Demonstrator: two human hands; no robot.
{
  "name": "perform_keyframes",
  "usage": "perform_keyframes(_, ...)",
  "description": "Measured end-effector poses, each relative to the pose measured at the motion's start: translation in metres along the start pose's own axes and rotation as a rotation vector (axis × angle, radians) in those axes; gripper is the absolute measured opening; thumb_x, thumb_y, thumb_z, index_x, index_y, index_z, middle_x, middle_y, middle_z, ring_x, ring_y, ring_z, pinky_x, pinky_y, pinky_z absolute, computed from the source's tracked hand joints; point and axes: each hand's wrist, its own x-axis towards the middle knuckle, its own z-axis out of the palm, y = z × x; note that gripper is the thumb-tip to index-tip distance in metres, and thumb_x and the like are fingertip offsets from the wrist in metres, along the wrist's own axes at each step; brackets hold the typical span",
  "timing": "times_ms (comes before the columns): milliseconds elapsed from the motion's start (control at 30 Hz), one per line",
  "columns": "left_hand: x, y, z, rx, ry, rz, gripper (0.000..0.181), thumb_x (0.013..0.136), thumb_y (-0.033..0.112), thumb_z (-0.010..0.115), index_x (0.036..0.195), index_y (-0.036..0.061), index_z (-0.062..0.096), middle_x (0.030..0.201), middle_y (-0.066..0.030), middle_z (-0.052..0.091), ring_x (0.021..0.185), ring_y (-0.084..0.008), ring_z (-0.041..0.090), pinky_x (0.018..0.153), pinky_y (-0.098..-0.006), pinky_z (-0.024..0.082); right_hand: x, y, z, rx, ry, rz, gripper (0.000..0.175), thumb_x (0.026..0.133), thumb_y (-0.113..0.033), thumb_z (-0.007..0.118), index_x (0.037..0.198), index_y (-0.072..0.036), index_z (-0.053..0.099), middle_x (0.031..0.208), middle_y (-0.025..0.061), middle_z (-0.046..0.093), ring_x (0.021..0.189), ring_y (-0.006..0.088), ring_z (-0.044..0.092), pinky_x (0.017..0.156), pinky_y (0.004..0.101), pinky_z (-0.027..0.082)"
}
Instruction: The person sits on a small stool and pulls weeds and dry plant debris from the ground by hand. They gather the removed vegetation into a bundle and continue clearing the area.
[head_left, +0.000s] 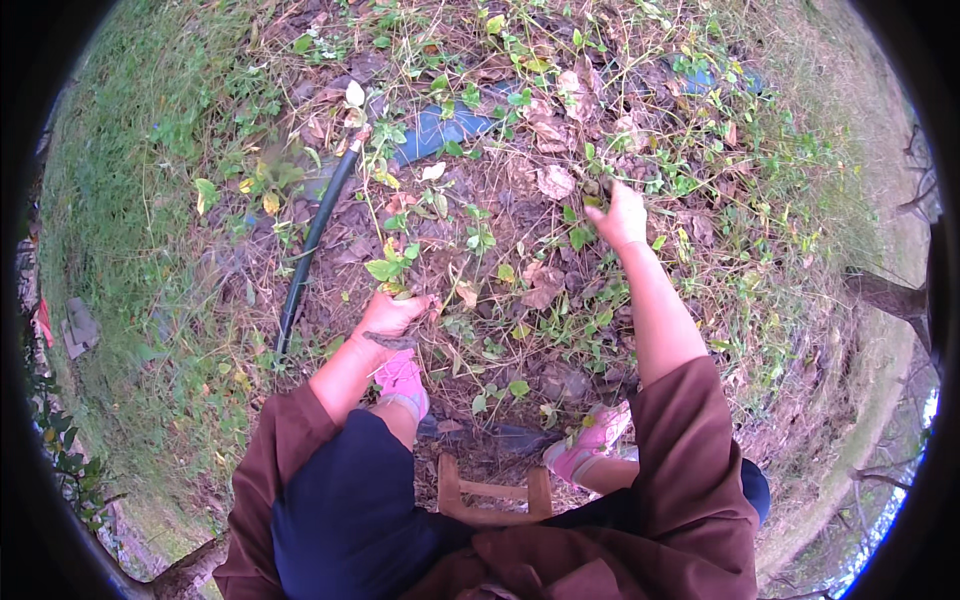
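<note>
My left hand (396, 313) is low over the ground, its thumb stretched to the right and a dark band around the wrist. Yellow-green leaves (390, 271) rise just beyond its fingers, and whether it grips their stem is unclear. Farther out, my right hand (622, 219) reaches among trailing green vines (596, 232) and dry brown leaves (556, 181). Its fingertips are partly hidden, beside a small brownish lump (592, 187) that I cannot identify. Thin vine stems and dead grass cover the soil between both hands.
A black hose (319, 232) curves over the ground left of my hands. Blue plastic sheeting (442, 133) shows through the litter. My pink shoes (401, 375) flank a low wooden stool (491, 514). Bare branches (889, 295) stand at the right rim, grass (150, 225) at left.
</note>
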Motion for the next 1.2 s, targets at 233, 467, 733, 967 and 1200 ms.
perform_keyframes(233, -0.003, 0.006, 0.001, -0.057, -0.033, 0.015, 0.025, 0.082, -0.002, 0.060, 0.106, 0.0000, 0.053, 0.086, -0.0102, 0.062, 0.070, -0.0208, 0.063, 0.058, -0.0306, 0.053, 0.001, -0.004, 0.018, -0.228, -0.218, 0.006, 0.044, 0.079, -0.044, 0.062, 0.101, -0.006, 0.054, 0.102, 0.0119, 0.064, 0.100, 0.0267, 0.059, 0.093, 0.0402, 0.039)
perform_keyframes(467, -0.003, 0.009, 0.008, -0.062, 0.037, -0.063, 0.020, 0.081, 0.000, 0.063, 0.100, -0.0001, 0.057, 0.083, -0.0086, 0.063, 0.069, -0.0183, 0.062, 0.058, -0.0289, 0.052, -0.014, 0.000, 0.008, 0.071, 0.031, -0.071, 0.032, 0.088, -0.034, 0.045, 0.089, -0.007, 0.062, 0.081, 0.0210, 0.064, 0.078, 0.0376, 0.062, 0.072, 0.0463, 0.049)
perform_keyframes(733, -0.002, 0.011, 0.016, -0.082, 0.001, -0.005, 0.021, 0.080, -0.001, 0.063, 0.100, 0.0017, 0.057, 0.083, -0.0053, 0.062, 0.068, -0.0160, 0.061, 0.059, -0.0284, 0.051, -0.019, -0.009, -0.014, 0.030, 0.085, -0.078, 0.034, 0.089, -0.032, 0.047, 0.085, -0.002, 0.062, 0.080, 0.0224, 0.063, 0.077, 0.0370, 0.062, 0.073, 0.0435, 0.050)
perform_keyframes(967, -0.006, 0.012, 0.008, -0.088, 0.010, 0.027, 0.029, 0.079, -0.004, 0.063, 0.107, 0.0033, 0.056, 0.089, -0.0038, 0.061, 0.075, -0.0146, 0.060, 0.064, -0.0277, 0.051, -0.010, -0.022, -0.025, -0.278, 0.113, -0.096, 0.038, 0.082, -0.036, 0.059, 0.103, -0.006, 0.055, 0.104, 0.0146, 0.058, 0.095, 0.0296, 0.057, 0.082, 0.0422, 0.045)
perform_keyframes(1200, -0.014, 0.020, 0.002, -0.130, 0.065, -0.017, 0.031, 0.080, -0.004, 0.063, 0.109, 0.0032, 0.055, 0.087, -0.0068, 0.063, 0.073, -0.0159, 0.061, 0.061, -0.0275, 0.052, 0.071, -0.054, -0.016, -0.242, 0.316, -0.565, 0.024, 0.082, -0.015, 0.052, 0.105, -0.009, 0.055, 0.102, 0.0077, 0.058, 0.092, 0.0249, 0.057, 0.077, 0.0376, 0.045)
